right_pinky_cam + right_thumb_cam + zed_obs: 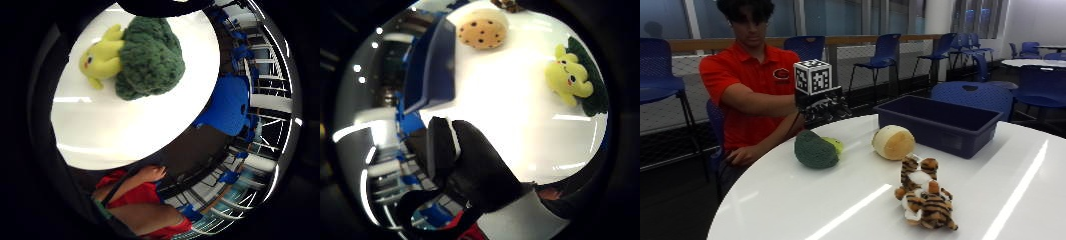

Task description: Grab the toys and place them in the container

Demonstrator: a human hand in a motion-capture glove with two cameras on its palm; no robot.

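A yellow plush with a green shell (816,149) lies on the round white table (840,210) near the person. My gloved right hand (821,107) hovers above and just behind it, fingers hanging relaxed and holding nothing; its thumb (475,165) shows in the thumb side palm view. The little finger side palm view looks down on the same plush (150,57). A round cookie-like plush (893,142) sits beside the dark blue container (943,122), also seen as the cookie plush (482,29) and container (432,65). A tiger plush (925,197) lies nearer the front.
The person's bare left hand (743,156) rests in the lap below the table edge. A blue chair (973,95) stands right behind the container. More blue chairs and another table fill the room behind.
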